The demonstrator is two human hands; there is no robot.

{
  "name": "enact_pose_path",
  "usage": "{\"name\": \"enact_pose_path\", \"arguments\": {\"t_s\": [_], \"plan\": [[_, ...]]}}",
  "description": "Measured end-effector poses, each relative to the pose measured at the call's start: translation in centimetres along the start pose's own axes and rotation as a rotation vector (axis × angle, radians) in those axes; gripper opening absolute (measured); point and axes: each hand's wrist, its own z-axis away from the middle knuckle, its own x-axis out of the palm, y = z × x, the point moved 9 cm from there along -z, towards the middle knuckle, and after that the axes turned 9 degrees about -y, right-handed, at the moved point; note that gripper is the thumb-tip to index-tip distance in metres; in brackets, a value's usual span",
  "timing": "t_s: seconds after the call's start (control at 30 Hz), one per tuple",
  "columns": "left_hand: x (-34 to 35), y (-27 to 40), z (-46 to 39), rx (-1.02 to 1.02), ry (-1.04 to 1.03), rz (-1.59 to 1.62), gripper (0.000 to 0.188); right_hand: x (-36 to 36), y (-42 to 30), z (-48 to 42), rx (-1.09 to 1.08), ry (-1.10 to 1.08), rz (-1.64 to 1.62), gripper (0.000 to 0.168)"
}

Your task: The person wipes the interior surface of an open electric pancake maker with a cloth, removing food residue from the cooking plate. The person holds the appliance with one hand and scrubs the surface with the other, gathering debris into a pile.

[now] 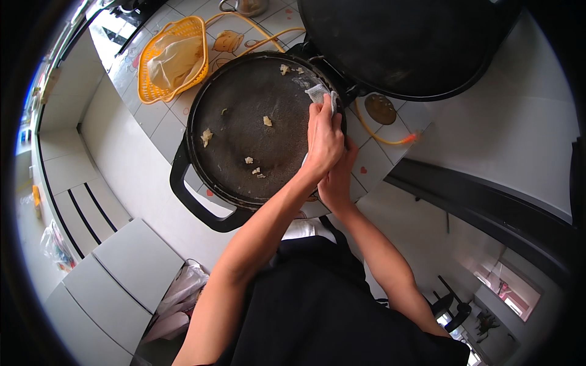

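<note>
A round black electric griddle lies open on the tiled surface, its hinged lid raised at the upper right. Several pale food scraps are scattered over its dark plate, with a small green bit among them. My left hand presses a folded whitish cloth against the plate near the right inner rim. Below and partly behind it, my right hand is at the griddle's outer right side; the left hand and wrist hide part of it, so its hold is unclear.
A yellow plastic basket holding a pale cloth or bag stands left of the lid. A yellow cord runs behind the griddle and out to the right, near a round brown piece. The griddle's loop handle juts out past the surface's edge.
</note>
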Motion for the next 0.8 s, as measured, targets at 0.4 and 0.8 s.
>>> {"name": "enact_pose_path", "arguments": {"t_s": [0.4,0.8], "plan": [[0.3,-0.5,-1.1,-0.034,-0.081,0.109,0.051,-0.1,-0.3,0.0,-0.025,0.004,0.030,0.050],[-0.7,-0.7,-2.9,-0.044,-0.049,0.118,0.042,-0.4,0.1,0.0,0.021,0.014,0.039,0.044]]}}
